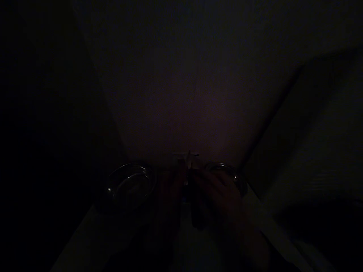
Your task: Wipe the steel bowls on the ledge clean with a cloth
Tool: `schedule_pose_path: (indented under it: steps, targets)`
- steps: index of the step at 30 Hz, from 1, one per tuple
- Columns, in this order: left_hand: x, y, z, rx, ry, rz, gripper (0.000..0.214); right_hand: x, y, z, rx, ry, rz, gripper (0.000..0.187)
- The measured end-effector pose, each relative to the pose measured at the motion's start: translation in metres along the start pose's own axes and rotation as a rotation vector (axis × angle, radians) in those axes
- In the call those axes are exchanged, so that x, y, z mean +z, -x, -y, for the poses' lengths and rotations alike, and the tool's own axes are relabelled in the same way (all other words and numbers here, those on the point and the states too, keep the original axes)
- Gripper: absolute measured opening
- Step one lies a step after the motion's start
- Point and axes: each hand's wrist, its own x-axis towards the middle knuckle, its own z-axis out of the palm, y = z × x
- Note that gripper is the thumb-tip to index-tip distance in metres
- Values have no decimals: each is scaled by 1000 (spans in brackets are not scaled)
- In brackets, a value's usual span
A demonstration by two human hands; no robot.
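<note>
The scene is very dark. My right hand [219, 189] reaches in from the lower right, its fingers bent together toward the middle; whatever they grip is lost in shadow. Opposite it, my left hand [171, 183] is a faint reddish shape with its fingers hidden by the dark. Between the two hands a thin pale piece [188, 162] stands roughly upright, with glints along it. Its kind, and which hand bears it, I cannot make out. A shiny metal bowl [113, 181] stands left of my left hand. Partly behind my right hand is another shiny round dish [235, 177].
Both dishes stand on a pale work surface [195, 245]. Behind them rises a plain wall [193, 75]. A dark slanting edge [272, 113] runs along the right, and a black shape [323, 223] lies at the lower right.
</note>
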Motion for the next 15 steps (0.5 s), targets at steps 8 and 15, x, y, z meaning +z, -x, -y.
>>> schedule_pose_path:
  steps: [8,15]
  targets:
    - [3,3,-21,-123,28,-69,16,-2,-1,1,-25,16,-28,26]
    - [5,2,-12,-157,82,-3,27,-6,-6,-6,76,34,-21,27]
